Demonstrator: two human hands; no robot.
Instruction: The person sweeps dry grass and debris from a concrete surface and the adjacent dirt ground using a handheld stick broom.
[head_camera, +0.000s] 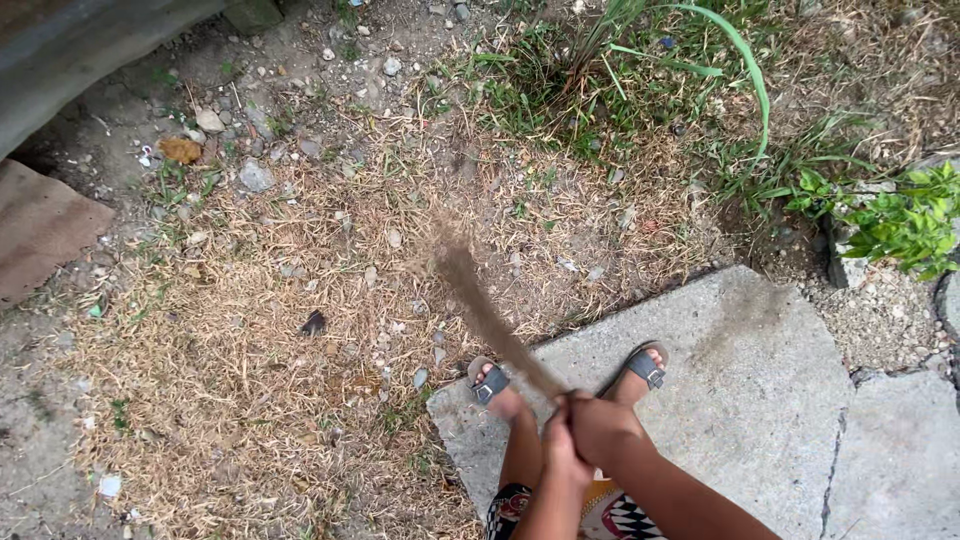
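both hands (585, 428) gripping blurred broom (480, 305), dry grass (250, 380), concrete slab (750, 400)

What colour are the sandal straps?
Grey, on both sandals, with a small buckle; seen in the head view.

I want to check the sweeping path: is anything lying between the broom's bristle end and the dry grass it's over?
Nothing visible does. Both hands grip the broom, whose blurred bristle end is already over the dry grass. Only small stones and a dark scrap lie scattered on that ground.
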